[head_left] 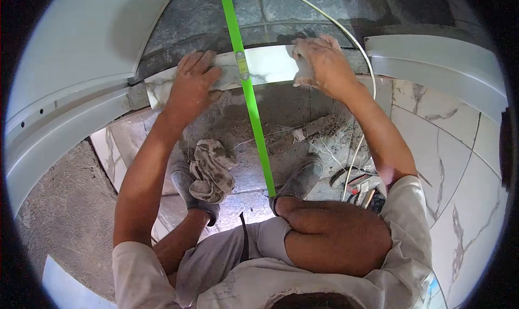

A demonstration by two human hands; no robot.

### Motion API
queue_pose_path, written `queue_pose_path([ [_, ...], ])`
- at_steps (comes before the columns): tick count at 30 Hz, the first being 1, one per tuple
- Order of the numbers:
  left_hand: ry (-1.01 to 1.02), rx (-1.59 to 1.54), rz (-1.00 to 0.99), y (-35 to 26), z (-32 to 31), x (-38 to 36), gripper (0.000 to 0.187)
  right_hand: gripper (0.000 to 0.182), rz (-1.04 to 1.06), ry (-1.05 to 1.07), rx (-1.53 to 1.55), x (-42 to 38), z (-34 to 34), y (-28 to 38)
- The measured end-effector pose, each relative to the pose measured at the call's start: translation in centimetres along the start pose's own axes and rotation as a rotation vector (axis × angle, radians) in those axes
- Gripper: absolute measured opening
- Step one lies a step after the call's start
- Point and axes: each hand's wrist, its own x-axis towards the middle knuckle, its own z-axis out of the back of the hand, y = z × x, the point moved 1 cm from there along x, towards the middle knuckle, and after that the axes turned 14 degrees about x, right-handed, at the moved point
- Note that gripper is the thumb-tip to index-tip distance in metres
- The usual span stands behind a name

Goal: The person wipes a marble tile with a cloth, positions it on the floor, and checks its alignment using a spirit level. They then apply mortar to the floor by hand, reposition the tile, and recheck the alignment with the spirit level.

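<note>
A narrow strip of white marble-veined tile (259, 65) lies across the far edge of a bare patch of grey mortar bed (281, 120), running crosswise between a white frame post (65, 120) on the left and another white frame post (438, 65) on the right. The left hand (192, 84) lies flat on the left part of the strip, fingers together and stretched forward, palm pressing down on the tile rather than gripping it. The right hand (321, 63) rests on the right part of the strip, fingers curled over its far edge and thumb at its near side, so it seems lightly closed on the tile. A long bright green spirit level (246, 87) lies lengthwise over the middle of the strip, between the two hands, reaching from the dark stone floor (303, 11) beyond it back toward the person's feet. A crumpled, dirty grey rag (211, 168) lies on the mortar just beside the left shoe (192, 193); the right shoe (303, 176) stands near the level's close end. A thin white cord (362, 55) curves past the right wrist. Laid marble-pattern floor tiles (448, 147) cover the floor at the right, and some small tools (362, 187), too small to tell apart, lie beside the right knee.
</note>
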Motion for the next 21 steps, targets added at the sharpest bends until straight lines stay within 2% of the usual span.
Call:
queue_pose_path([
  [4,0.007,0.017,0.008,-0.1,0.1,0.0,0.050,0.058,-0.084,0.080,-0.002,0.1,0.3,0.7],
  [11,0.006,0.020,0.020,-0.5,0.4,0.2,0.053,0.058,-0.068,0.065,-0.004,-0.1,-0.1,0.1],
  [13,0.013,0.020,0.047,-0.7,0.7,0.3,0.059,0.053,0.063,-0.054,-0.019,-0.2,-0.4,-0.3],
  [14,0.013,0.022,0.044,-0.7,0.8,0.4,0.059,0.053,0.061,-0.056,-0.018,-0.2,-0.5,-0.4],
  [16,0.142,-0.023,0.156,-0.9,0.8,0.6,0.079,0.052,0.051,-0.043,0.001,-0.2,-0.5,-0.4],
  [21,0.131,0.034,0.191,-1.6,0.8,1.3,0.088,0.050,0.070,-0.070,0.001,-0.3,-0.8,-0.7],
])
